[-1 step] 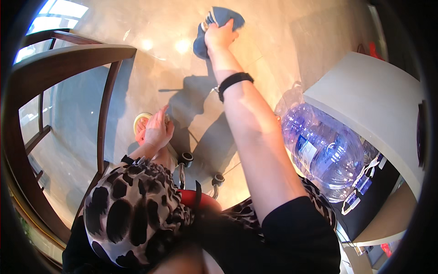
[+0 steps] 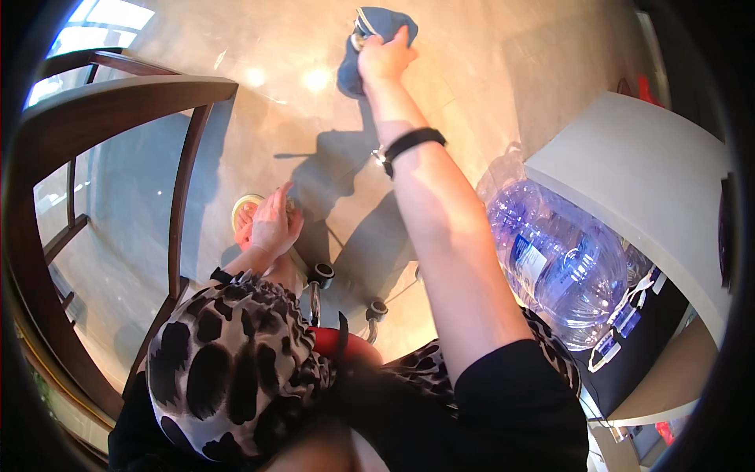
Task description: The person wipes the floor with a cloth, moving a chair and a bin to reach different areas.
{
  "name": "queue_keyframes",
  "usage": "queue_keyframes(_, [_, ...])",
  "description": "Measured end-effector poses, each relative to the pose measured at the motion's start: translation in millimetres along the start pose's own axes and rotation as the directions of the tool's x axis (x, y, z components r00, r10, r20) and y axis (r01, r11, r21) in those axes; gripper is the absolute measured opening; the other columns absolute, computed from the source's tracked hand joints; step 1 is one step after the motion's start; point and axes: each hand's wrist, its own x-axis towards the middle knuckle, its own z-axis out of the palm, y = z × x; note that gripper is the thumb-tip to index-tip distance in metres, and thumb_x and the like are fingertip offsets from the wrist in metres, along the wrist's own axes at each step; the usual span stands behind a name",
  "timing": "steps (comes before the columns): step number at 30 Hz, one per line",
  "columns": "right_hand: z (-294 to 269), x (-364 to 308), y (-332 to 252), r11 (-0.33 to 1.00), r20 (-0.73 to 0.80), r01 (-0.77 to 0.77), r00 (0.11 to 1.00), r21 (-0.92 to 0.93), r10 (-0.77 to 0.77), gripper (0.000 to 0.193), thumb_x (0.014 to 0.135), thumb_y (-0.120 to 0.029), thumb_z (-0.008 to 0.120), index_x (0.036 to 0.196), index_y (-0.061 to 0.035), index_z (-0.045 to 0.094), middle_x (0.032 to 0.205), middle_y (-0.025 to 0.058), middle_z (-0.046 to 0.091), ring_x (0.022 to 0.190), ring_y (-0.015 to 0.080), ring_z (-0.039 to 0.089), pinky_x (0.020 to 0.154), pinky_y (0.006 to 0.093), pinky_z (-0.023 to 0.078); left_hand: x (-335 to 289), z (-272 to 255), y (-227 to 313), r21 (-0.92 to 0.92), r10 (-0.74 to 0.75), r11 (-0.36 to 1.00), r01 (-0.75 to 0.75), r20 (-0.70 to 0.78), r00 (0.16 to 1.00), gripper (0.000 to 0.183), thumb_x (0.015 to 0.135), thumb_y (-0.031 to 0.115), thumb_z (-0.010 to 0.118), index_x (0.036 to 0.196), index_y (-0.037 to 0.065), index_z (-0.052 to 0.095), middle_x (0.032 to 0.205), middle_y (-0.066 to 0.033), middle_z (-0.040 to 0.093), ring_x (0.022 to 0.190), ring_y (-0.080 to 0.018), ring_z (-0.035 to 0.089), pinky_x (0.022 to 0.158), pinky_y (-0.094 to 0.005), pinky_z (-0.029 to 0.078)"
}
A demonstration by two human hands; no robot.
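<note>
While right fingers (image 2: 402,39) grip blue fabric (image 2: 388,21), not yet released, I cannot tell whether left fingers (image 2: 277,201) clasp the foot (image 2: 244,219) beside them.

an indoor room is being looked at here, furnished like a home or an office; which one cannot be told. bright spots are mirrored in the smooth, pale floor (image 2: 464,71). over on the left, a dark wooden frame (image 2: 130,98) is seen, chair-like; on the right, large clear plastic bottles (image 2: 562,263) are kept just beside a pale grey, desk-like unit (image 2: 629,149).
</note>
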Motion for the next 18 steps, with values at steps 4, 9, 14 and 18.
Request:
queue_keyframes(4, [-59,-35,17,0.884,0.153,-0.066,0.988,0.462,-0.006,0.061,0.075,0.000,0.053,0.133,0.0089,0.034,0.123,0.0278,0.044,0.095,0.0325,0.058,0.087,0.0346,0.046,-14,-10,-10,0.027,-0.019,0.999,0.020,-0.055,0.998,0.049,0.074,0.012,0.063,0.120,0.006,0.046,0.099,-0.0160,0.058,0.093,-0.0352,0.056,0.080,-0.0416,0.046])
queue_keyframes(9, [-162,-40,168,0.988,-0.383,-0.088,0.923,-0.126,0.033,0.061,0.075,-0.016,0.056,0.131,0.0040,0.044,0.117,0.0280,0.055,0.108,0.0354,0.056,0.093,0.0352,0.044,-6,0,-5,-0.034,0.006,0.999,-0.009,-0.099,0.995,0.047,0.075,0.014,0.064,0.118,0.008,0.047,0.097,-0.0143,0.056,0.091,-0.0346,0.056,0.080,-0.0424,0.046])
queue_keyframes(14, [-149,-50,166,0.685,-0.257,-0.496,0.867,-0.534,0.428,0.063,0.079,-0.032,0.050,0.133,0.0002,0.043,0.124,0.0291,0.050,0.111,0.0378,0.053,0.094,0.0387,0.044,28,-18,-16,0.041,0.027,0.999,-0.019,-0.194,0.981,0.053,0.073,0.012,0.067,0.120,0.009,0.044,0.102,-0.0168,0.051,0.095,-0.0379,0.052,0.080,-0.0420,0.045])
queue_keyframes(18, [-99,-19,108,0.798,-0.192,-0.350,0.937,-0.490,0.293,0.069,0.074,-0.030,0.059,0.134,-0.0036,0.038,0.124,0.0291,0.043,0.095,0.0381,0.061,0.082,0.0422,0.051,92,-34,-1,0.125,0.175,0.980,-0.154,-0.180,0.968,0.075,0.067,0.021,0.077,0.130,0.006,0.037,0.101,-0.0162,0.049,0.098,-0.0349,0.048,0.087,-0.0437,0.038])
